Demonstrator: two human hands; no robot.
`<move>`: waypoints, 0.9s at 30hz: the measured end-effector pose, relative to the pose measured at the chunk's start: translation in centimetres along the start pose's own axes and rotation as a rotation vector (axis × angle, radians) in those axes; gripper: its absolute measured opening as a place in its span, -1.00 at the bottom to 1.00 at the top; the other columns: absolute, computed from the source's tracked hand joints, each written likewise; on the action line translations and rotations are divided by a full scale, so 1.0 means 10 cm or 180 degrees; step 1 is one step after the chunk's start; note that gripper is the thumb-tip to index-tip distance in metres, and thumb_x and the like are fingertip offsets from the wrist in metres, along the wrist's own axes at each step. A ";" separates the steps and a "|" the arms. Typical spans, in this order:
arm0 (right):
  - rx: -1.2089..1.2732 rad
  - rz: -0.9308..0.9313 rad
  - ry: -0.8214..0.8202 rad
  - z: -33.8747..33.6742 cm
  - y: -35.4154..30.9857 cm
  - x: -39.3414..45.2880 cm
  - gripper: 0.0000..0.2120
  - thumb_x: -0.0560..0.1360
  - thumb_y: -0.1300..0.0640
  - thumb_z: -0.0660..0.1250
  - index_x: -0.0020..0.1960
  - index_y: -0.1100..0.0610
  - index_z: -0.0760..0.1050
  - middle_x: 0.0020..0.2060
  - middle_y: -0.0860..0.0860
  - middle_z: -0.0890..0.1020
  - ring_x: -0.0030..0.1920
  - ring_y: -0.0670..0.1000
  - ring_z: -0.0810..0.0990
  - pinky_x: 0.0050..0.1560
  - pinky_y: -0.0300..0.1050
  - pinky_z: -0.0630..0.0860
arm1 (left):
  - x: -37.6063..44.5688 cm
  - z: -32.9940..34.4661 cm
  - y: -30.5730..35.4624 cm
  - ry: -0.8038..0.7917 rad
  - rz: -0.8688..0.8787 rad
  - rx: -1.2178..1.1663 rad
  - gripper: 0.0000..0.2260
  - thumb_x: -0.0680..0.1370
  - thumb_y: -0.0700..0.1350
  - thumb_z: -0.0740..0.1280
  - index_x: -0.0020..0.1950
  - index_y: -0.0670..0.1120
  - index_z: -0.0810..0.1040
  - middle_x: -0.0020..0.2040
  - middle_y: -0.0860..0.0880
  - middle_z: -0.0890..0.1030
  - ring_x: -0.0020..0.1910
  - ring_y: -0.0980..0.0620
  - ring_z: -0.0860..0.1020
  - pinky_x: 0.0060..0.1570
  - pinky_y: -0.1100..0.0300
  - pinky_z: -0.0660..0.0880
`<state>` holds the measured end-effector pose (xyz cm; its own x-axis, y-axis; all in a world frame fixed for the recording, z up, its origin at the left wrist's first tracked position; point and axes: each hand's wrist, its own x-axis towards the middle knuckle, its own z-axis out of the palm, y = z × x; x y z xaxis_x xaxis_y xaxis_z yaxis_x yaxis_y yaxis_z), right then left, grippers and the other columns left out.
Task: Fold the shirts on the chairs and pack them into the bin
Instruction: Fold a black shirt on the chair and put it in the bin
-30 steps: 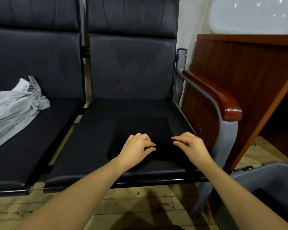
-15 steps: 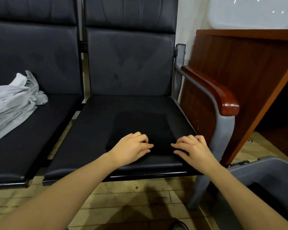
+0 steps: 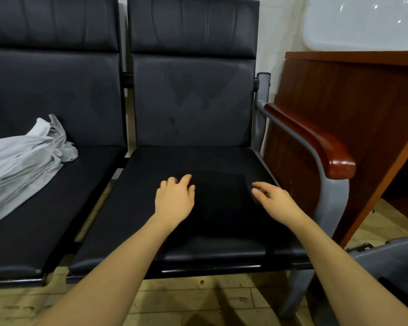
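A folded black shirt [image 3: 222,196] lies flat on the seat of the right-hand black chair [image 3: 151,175], hard to tell from the dark seat. My left hand [image 3: 174,198] rests at the shirt's left edge with fingers spread. My right hand [image 3: 273,198] is at its right edge, fingers loosely apart, touching or just above the cloth; it holds nothing that I can see. A crumpled light grey shirt [image 3: 19,161] lies on the left chair's seat. A corner of the grey bin [image 3: 391,257] shows on the floor at the lower right.
The right chair has a grey metal arm with a red-brown wooden armrest [image 3: 316,142] close to my right hand. A wooden desk panel [image 3: 353,100] stands behind it. The floor below is pale wood planks [image 3: 198,300].
Both hands have moved apart, from close together at the shirt's near edge to its left and right sides, and a little farther onto the seat. The grey shirt has not moved.
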<state>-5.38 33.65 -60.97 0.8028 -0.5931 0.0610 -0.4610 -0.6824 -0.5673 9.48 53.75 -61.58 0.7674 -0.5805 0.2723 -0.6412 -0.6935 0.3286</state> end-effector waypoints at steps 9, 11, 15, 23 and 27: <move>0.0314 0.0496 -0.0382 0.38 -0.23 0.51 -0.49 0.56 -0.05 0.27 0.47 -0.17 0.21 0.42 0.08 0.31 0.41 0.14 0.31 0.41 0.14 0.26 | 0.27 0.24 -0.15 -0.0344 -0.0499 -0.0502 -0.55 0.63 -0.06 0.16 0.51 0.07 0.14 0.19 -0.16 0.42 0.01 -0.07 0.52 0.03 0.09 0.49; 0.0348 0.0520 -0.0461 0.41 -0.26 0.51 -0.49 0.56 0.05 0.29 0.45 -0.18 0.24 0.42 0.05 0.32 0.41 0.12 0.31 0.42 0.13 0.26 | 0.29 0.22 -0.16 -0.0352 -0.0423 -0.0855 -0.55 0.62 -0.08 0.19 0.49 0.10 0.18 0.18 -0.13 0.40 -0.12 0.01 0.52 -0.10 0.17 0.49; 0.0602 0.0216 -0.0168 0.38 -0.32 0.41 -0.59 0.57 0.19 0.27 0.36 -0.12 0.40 0.38 0.00 0.40 0.34 0.04 0.40 0.21 -0.15 0.39 | 0.27 0.15 -0.21 -0.0130 -0.0160 -0.1281 -0.62 0.62 -0.09 0.21 0.44 0.08 0.32 0.14 -0.02 0.39 -0.09 0.16 0.41 -0.06 0.30 0.39; 0.0621 -0.0574 0.0888 0.00 -0.51 -0.11 -0.67 0.56 0.26 0.27 0.30 0.03 0.49 -0.08 -0.09 0.44 -0.13 -0.14 0.50 -0.20 -0.50 0.39 | 0.08 -0.23 0.04 0.0545 0.0490 -0.1745 -0.66 0.59 -0.10 0.27 0.37 0.01 0.44 -0.08 0.10 0.37 -0.17 0.17 0.43 -0.16 0.58 0.32; 0.0461 -0.0634 0.1191 -0.27 -0.51 -0.41 -0.67 0.56 0.25 0.28 0.31 0.07 0.50 -0.08 0.01 0.46 -0.14 -0.07 0.49 -0.13 -0.41 0.44 | -0.03 -0.41 0.26 0.0751 0.0796 -0.1886 -0.66 0.59 -0.09 0.28 0.37 0.01 0.45 -0.11 0.14 0.35 -0.19 0.17 0.42 -0.18 0.52 0.34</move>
<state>-7.33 38.46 -56.14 0.6664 -0.5880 0.4585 -0.2320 -0.7479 -0.6219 7.55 53.88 -57.12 0.6194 -0.5376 0.5721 -0.7415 -0.1613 0.6513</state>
